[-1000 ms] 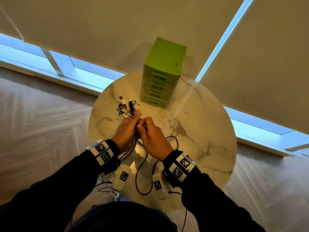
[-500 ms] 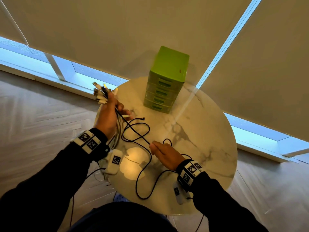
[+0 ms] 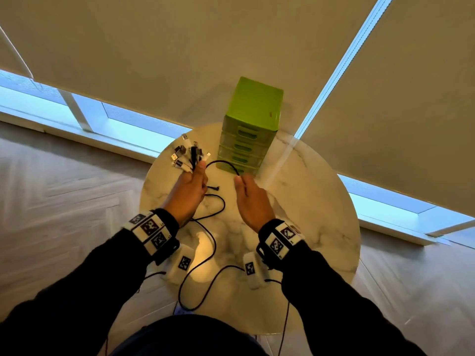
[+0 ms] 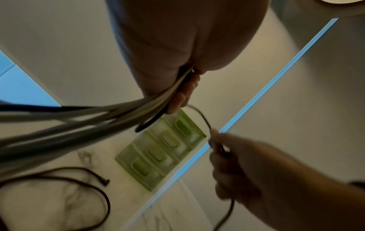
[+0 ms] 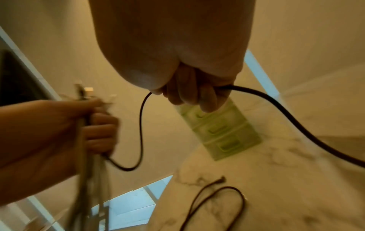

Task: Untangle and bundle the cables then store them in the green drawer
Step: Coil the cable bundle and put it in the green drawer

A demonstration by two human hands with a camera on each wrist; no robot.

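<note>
My left hand (image 3: 191,185) grips a bundle of white and black cables (image 4: 82,125); their plug ends (image 3: 186,155) fan out above the fist. A single black cable (image 3: 221,164) arcs from that fist across to my right hand (image 3: 246,191), whose fingers (image 5: 189,93) curl round it. The rest of this black cable (image 3: 205,255) trails in loops over the marble table (image 3: 308,201) toward me, with one loose plug end (image 5: 221,179) lying on the top. The green drawer unit (image 3: 248,132) stands at the table's far edge, just beyond both hands, all drawers closed.
The small round table's edge (image 3: 354,253) drops off to wooden floor on both sides. Beige blinds and low window strips (image 3: 128,124) run behind the drawer unit. White tagged sensor boxes (image 3: 182,263) hang below both wrists over the table.
My left hand came back from the far left toward the drawer unit with the bundle. My right hand rose off the table, lifting the black cable forward to beside the left hand.
</note>
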